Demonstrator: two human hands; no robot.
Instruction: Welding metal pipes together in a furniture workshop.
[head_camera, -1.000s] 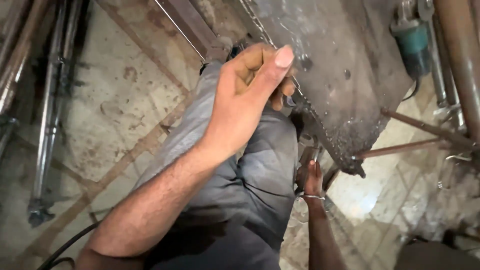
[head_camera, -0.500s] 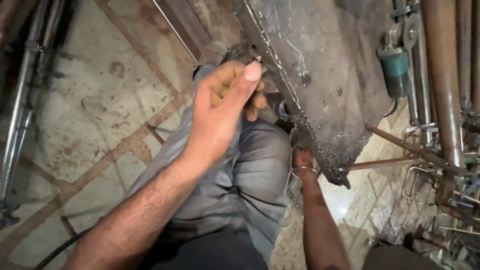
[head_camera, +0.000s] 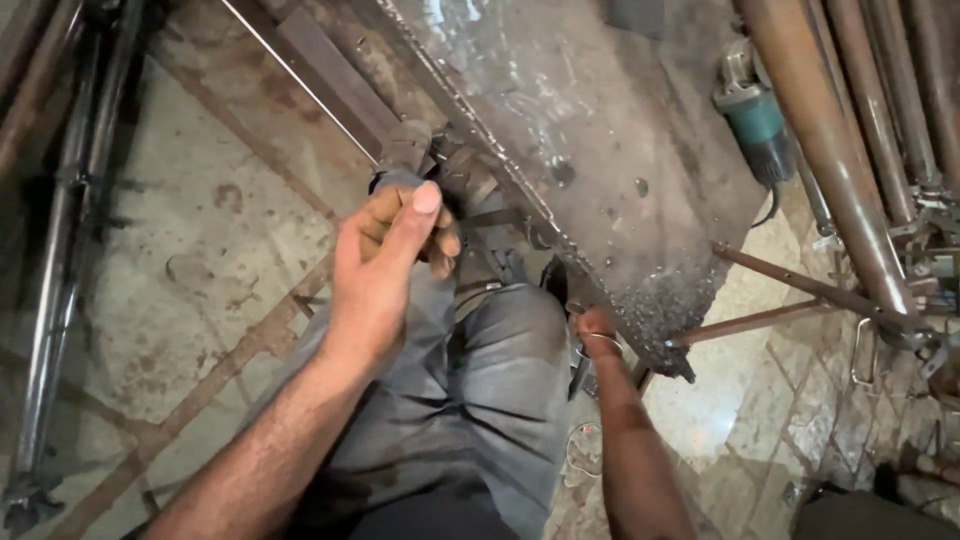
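Note:
My left hand (head_camera: 385, 265) rests on my raised knee in grey trousers (head_camera: 490, 400), fingers curled into a loose fist with the thumb stretched forward. No object shows inside it. My right hand (head_camera: 597, 325) reaches down beside the knee to the lower edge of a large scorched, spattered steel plate (head_camera: 600, 150). Its fingers are hidden under the plate's rim, and a thin bangle sits on the wrist. A worn shoe (head_camera: 470, 180) shows just beyond the left hand, against the plate's edge.
A teal angle grinder (head_camera: 755, 115) lies at the plate's far right. Thick rusty pipes (head_camera: 830, 160) run along the right side. Thin rusty rods (head_camera: 790, 285) brace the plate. A flat steel bar (head_camera: 325, 75) and long metal poles (head_camera: 60, 250) lie on the stained floor at left.
My left hand has gone from open with fingers extended to a curled fist and dropped lower on the knee. My right hand stays at the plate's lower edge.

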